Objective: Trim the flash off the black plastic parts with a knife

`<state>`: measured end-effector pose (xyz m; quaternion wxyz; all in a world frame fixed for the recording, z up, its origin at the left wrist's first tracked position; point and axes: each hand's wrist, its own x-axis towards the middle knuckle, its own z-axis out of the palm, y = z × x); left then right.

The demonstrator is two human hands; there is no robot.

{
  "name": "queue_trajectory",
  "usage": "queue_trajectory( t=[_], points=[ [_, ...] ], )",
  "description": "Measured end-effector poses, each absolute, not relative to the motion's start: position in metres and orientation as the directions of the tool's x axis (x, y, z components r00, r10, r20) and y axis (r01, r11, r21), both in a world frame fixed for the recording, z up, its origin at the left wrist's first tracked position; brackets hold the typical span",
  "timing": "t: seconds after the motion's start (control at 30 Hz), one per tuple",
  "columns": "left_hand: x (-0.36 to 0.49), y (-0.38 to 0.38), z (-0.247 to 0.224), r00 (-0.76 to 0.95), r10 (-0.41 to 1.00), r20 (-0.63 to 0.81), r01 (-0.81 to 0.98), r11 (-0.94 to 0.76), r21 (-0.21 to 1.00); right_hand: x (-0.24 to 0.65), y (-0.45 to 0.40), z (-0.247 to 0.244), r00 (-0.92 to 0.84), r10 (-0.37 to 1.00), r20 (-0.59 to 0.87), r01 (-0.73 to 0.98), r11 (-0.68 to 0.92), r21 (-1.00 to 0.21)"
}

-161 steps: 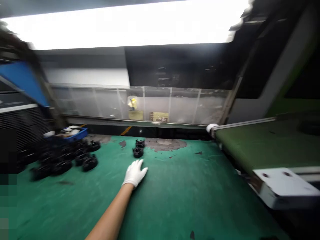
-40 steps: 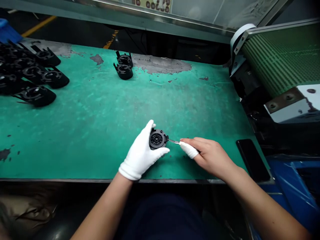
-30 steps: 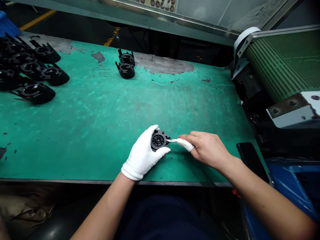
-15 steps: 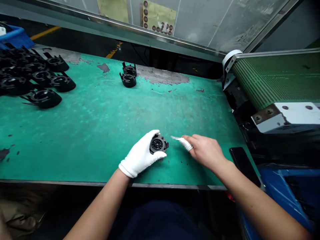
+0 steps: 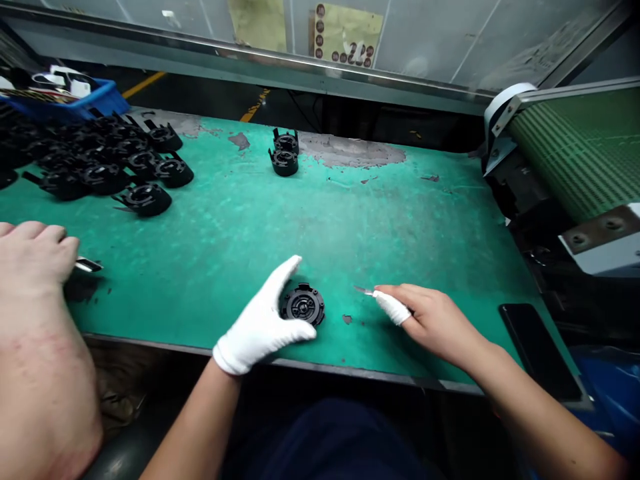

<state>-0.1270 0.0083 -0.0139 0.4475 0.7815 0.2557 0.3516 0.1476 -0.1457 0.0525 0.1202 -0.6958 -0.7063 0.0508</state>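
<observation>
Cupping rather than clamping, the gloved left hand [image 5: 257,328] is spread wide around a flat black round part [image 5: 304,308], which sits in the mouth of that curve with its ribbed face up; the thumb lies along the near edge while the forefinger stands clear of the far rim. Whether other fingers support it from below, I can't tell from where I'm standing. To the right of this loose hold, the bare right hand [image 5: 431,319] pinches a small blade [image 5: 364,291] between forefinger and wrapped thumb, the tip pointing toward the part but apart from it.

To do this well, I'd say, settle how the part sits while the blade is away, then close the glove firmly on the rim before bringing the edge in. Keep the left thumb back from the blade's line, and use short, light strokes.

Beyond the fingertips, the worn green bench [image 5: 225,227] gives room to turn things. Farther past the forefinger stand two black ring-shaped parts [image 5: 285,168], with a crowd of similar parts [image 5: 103,179] off to their left. Nearer on that left side is another person's hand [image 5: 37,253], so elbows are best kept tucked; beyond the right wrist lies a black phone [image 5: 540,350], worth not knocking
</observation>
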Motion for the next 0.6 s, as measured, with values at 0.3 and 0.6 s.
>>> queue_trajectory(
  t=[0.3,0.6],
  points=[
    [-0.116,-0.015,-0.026,0.612,0.684,0.398,0.236,-0.638,0.733,0.083,-0.154,0.042,-0.069,0.994,-0.082,0.989,0.058,-0.136],
    [-0.114,-0.013,-0.030,0.586,0.697,0.414,0.279,-0.653,0.704,0.077,-0.145,0.052,-0.028,0.999,-0.024,0.993,0.030,0.112]
  ],
)
